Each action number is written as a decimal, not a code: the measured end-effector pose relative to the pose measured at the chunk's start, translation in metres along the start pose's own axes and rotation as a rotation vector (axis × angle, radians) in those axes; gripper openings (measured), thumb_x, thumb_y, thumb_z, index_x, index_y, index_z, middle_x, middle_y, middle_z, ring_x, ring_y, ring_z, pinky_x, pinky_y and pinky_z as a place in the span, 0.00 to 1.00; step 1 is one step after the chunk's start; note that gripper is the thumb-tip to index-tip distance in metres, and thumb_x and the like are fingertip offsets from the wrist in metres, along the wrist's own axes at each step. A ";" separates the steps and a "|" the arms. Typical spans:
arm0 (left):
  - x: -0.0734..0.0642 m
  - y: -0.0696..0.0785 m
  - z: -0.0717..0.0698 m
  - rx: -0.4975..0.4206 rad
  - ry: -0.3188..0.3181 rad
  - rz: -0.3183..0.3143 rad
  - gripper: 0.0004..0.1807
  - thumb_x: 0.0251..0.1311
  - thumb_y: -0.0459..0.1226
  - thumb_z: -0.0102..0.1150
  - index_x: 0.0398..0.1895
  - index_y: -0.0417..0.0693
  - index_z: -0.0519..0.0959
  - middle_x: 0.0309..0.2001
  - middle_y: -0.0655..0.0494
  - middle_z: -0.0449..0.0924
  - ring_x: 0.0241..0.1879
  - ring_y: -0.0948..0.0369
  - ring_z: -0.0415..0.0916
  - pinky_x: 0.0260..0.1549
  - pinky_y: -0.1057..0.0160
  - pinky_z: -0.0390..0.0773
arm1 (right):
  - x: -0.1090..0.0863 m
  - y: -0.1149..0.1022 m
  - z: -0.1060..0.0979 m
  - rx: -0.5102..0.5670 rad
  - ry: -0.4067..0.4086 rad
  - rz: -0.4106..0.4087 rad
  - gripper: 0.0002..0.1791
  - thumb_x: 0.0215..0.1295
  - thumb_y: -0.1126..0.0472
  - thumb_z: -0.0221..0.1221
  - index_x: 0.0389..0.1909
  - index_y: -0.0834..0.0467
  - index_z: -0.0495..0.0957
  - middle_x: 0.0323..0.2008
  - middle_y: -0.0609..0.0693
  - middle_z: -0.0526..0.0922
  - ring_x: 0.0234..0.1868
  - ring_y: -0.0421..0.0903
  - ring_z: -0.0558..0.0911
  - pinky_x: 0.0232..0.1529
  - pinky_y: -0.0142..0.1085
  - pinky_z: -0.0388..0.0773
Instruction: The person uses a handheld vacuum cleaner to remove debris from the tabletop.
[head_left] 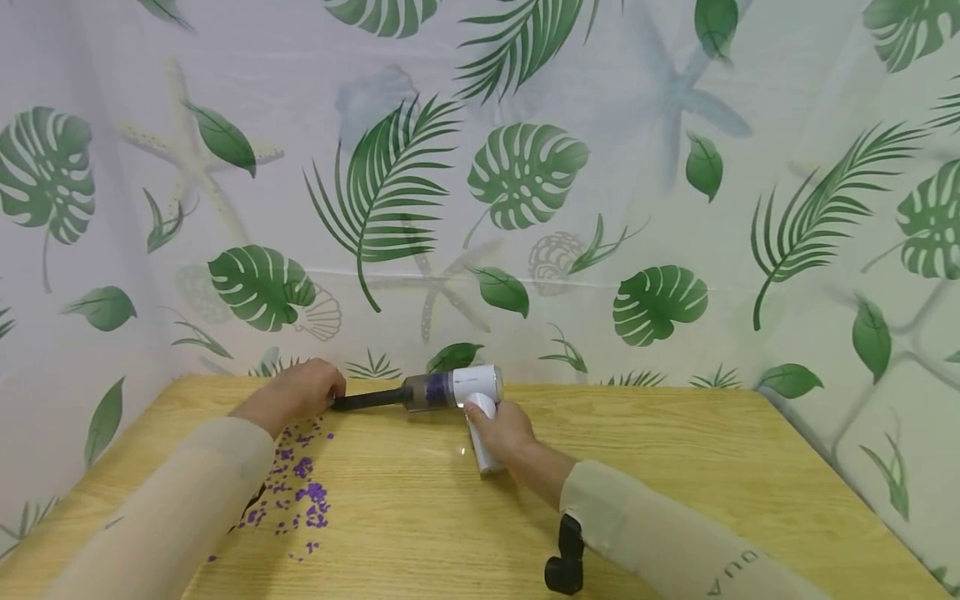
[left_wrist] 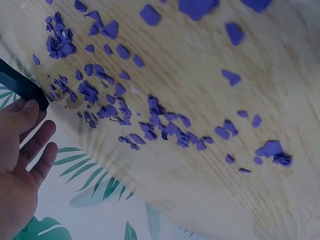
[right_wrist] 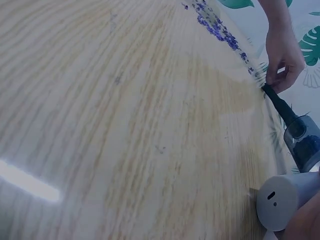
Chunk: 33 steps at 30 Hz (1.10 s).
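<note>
My right hand [head_left: 508, 429] grips the white handle of a handheld vacuum cleaner [head_left: 474, 383] over the back of the table. Purple bits show inside its see-through dust cup [head_left: 429, 392]. A long black nozzle [head_left: 371, 400] points left from the cup. My left hand [head_left: 311, 387] pinches the nozzle's end; in the left wrist view, thumb and forefinger hold the black tip [left_wrist: 37, 95] while the other fingers stay loosely bent. Purple paper-like scraps [head_left: 315, 493] lie scattered on the table in front of the left hand, some in small clumps [left_wrist: 62, 47].
The light wooden table [head_left: 637, 500] runs back to a wall sheet [head_left: 570, 83] printed with green leaves, starfish and shells. A black wrist mount [head_left: 566, 558] hangs by the right sleeve. Light reflects off the tabletop in the right wrist view.
</note>
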<state>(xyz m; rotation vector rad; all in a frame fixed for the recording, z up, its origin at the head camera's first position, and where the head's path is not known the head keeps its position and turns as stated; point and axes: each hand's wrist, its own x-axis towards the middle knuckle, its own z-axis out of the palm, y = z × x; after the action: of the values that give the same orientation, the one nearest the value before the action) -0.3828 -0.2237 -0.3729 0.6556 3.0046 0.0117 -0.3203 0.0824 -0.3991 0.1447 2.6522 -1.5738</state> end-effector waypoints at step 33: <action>-0.029 -0.013 -0.006 -0.051 -0.009 0.160 0.06 0.51 0.29 0.72 0.25 0.47 0.85 0.28 0.60 0.83 0.30 0.62 0.77 0.36 0.59 0.82 | -0.016 0.003 0.009 -0.136 0.016 -0.170 0.23 0.72 0.49 0.58 0.41 0.70 0.77 0.30 0.56 0.78 0.29 0.47 0.77 0.28 0.36 0.78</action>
<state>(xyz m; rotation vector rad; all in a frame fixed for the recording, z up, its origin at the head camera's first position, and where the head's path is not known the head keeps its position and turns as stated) -0.3625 -0.2476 -0.3652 0.8858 2.9242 0.0925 -0.3040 0.0750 -0.4045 -0.0759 2.8400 -1.4320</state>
